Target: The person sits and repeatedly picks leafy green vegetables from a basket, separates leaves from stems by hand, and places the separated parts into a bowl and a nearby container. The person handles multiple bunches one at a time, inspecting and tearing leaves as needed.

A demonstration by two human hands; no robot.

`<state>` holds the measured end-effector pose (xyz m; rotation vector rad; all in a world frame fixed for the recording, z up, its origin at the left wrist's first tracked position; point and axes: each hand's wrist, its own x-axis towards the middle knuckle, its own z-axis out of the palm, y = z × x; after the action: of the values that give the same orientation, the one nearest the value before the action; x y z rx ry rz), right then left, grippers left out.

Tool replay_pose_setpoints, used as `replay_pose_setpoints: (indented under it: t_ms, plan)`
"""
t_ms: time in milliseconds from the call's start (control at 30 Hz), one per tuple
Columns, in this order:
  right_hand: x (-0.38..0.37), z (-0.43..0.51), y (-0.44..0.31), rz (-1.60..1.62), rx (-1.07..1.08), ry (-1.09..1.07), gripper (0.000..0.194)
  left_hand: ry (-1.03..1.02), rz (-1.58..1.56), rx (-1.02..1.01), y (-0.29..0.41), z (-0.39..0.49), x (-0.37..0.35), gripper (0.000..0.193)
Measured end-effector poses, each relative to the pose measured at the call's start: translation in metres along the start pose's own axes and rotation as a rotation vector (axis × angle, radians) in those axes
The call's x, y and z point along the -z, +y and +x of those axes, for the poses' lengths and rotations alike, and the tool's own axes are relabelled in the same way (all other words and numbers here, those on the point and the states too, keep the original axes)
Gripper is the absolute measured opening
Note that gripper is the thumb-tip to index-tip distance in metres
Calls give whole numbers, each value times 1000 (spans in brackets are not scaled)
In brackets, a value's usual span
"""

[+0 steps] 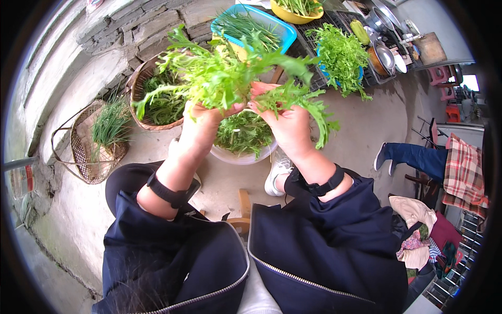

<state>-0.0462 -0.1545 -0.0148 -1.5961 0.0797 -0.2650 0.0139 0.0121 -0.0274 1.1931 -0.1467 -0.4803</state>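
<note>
My left hand (208, 121) grips the base of a large bunch of frilly leafy greens (219, 78), whose leaves spread up and to both sides. Close against it, my right hand (288, 121) pinches a smaller leafy piece (292, 98) that droops to the right. The fingertips of both hands almost meet at the stems, partly hidden by leaves. Below them on the floor stands a pale plastic basin (245, 160) holding more loose greens (243, 133). A wicker basket (135, 88) with dark leafy greens is just beyond my left hand.
At left sits a handled woven basket (84, 157) with thin green stalks (111, 121). A blue plastic basin (288, 35), a yellow bowl (300, 17) and piled greens (341, 55) lie ahead. A seated person's legs (415, 157) show at right, near piled clothes (427, 235).
</note>
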Motion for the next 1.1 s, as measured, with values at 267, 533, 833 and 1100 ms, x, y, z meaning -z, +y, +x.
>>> replay_pose_setpoints:
  t_ms: [267,533,833,1100]
  plan:
    - [-1,-5,-1,-203,110,68,21,22,167,17,-3,-2,0,31]
    - [-5,-12,-3,-64,58,-12,24,56,101,-82,-6,-1,-5,28]
    - [2,-3,12,855,-528,181,27,45,-122,-58,-1,-2,-13,22]
    - [4,2,-2,308,-323,-9,26,59,110,43,-4,-5,-5,24]
